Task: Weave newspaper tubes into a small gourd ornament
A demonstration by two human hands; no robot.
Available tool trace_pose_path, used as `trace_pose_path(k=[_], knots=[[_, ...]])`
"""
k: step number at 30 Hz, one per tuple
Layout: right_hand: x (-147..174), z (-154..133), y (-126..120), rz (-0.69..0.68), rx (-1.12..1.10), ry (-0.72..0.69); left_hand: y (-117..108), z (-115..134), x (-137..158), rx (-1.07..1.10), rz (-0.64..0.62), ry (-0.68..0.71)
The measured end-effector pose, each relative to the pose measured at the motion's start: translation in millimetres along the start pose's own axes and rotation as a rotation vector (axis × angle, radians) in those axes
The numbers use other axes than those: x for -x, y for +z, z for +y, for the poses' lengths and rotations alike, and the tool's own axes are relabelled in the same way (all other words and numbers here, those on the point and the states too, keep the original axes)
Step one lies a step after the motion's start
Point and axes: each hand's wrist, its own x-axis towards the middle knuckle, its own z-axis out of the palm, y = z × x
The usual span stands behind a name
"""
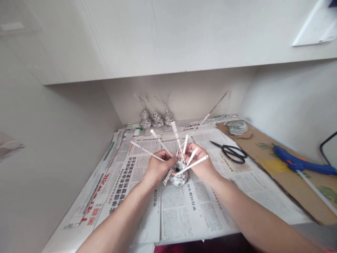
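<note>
A small round piece woven from rolled newspaper sits on the newspaper sheets in front of me, with an opening at its top. Several rolled paper tubes spread out from its rim. My left hand is closed on the left side of the weave, thumb and fingers pinching at the rim. On the other side, my right hand pinches a paper tube by the rim. A long thin paper tube slants up to the right from between the hands. Fingers and tubes partly hide the weave's upper edge.
Three finished-looking woven gourd shapes stand at the back wall beside a bundle of paper tubes. Black scissors lie to the right. A blue glue gun rests on cardboard. A cabinet panel overhangs.
</note>
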Motion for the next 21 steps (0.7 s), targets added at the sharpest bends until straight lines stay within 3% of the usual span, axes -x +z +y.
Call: trace_pose_path(k=[9,18,21], knots=[[-6.2,4.7,-0.3,0.095,-0.48,0.299,5.3,-13.4,-0.7,0.043,0.039,0.033],[-8.4,-4.3,-5.7,0.261,-0.463,0.054,6.8,-3.4,3.8,-0.108,0.035,0.157],[-8.1,-6.9,-5.9,0.238,-0.396,0.021,5.8,-9.7,3.6,-0.109,0.017,0.155]])
